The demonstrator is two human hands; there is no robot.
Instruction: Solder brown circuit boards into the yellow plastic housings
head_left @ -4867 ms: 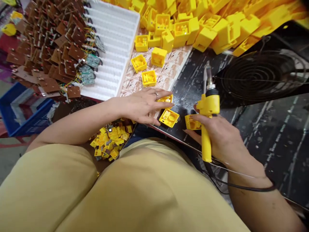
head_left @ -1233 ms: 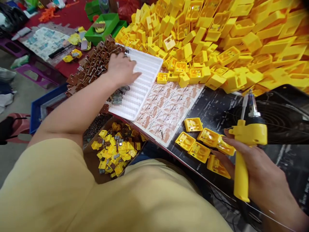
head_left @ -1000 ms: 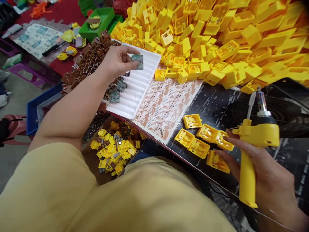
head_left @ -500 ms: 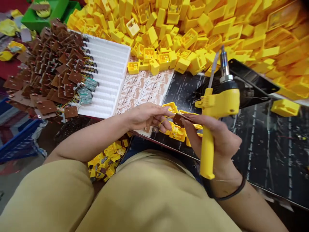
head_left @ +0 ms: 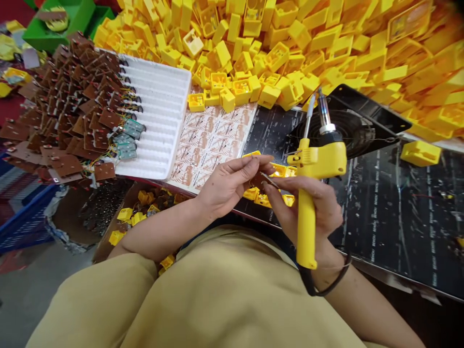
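My left hand is closed, its thumb and fingers pinched at the far edge of a small brown circuit board. From the other side, the thumb and forefinger of my right hand grip the same board. That hand also carries a yellow soldering gun, handle downward and metal tip pointing away from me. A black cord loops from the gun past my wrist. Just beneath the board lie several open yellow plastic casings, partly covered by my fingers.
Brown circuit boards with wires are heaped on a white ribbed tray at left. Yellow casings pile along the back. A black stand sits behind the gun, on a black bench top. Below left is a blue crate.
My left hand has shifted right and turned, its fingers now meeting at the board, where a yellow wire showed before. The soldering gun has moved slightly left, its tip lower in view.
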